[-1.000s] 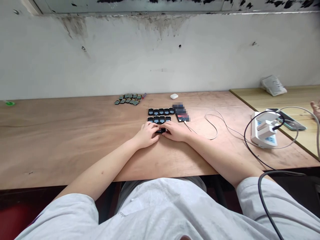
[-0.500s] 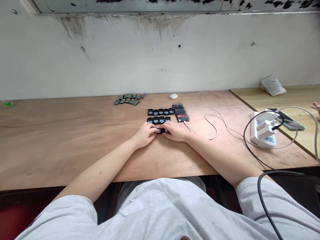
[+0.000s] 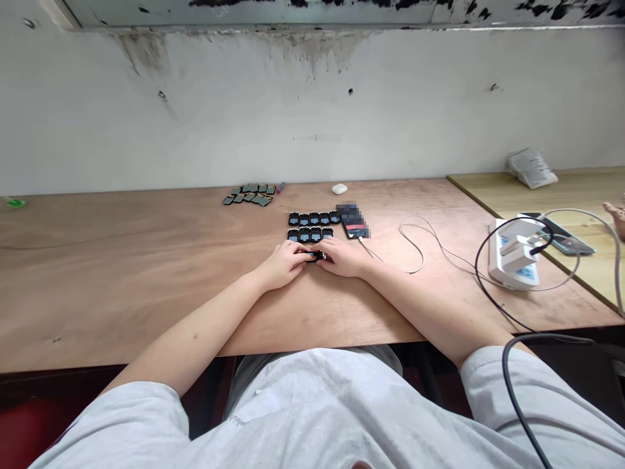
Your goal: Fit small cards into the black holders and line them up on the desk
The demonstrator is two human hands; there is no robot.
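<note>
Between my two hands, on the wooden table (image 3: 146, 280), sits a small black casing with a blue-grey panel (image 3: 311, 256). My left hand (image 3: 283, 264) has its fingers closed on the left side of it, thumb lying over the panel. On the right side, my right hand (image 3: 340, 256) grips the casing's edge with bent fingers. Just beyond my fingertips stand two rows of similar black casings (image 3: 315, 220) with blue-grey panels. Part of the held casing is hidden under my fingers.
Grey-green flat pieces (image 3: 250, 193) lie at the back beside a purple tool (image 3: 280, 188). A phone (image 3: 355, 225) on a white cable and a white earbud case (image 3: 339, 189) are nearby. To the right are a power strip (image 3: 512, 257), another phone (image 3: 561, 236) and another person's hand (image 3: 616, 218).
My left thumb has slid right across the casing's panel. My right hand stays put. At the far right, the other person's hand has moved slightly further into view.
</note>
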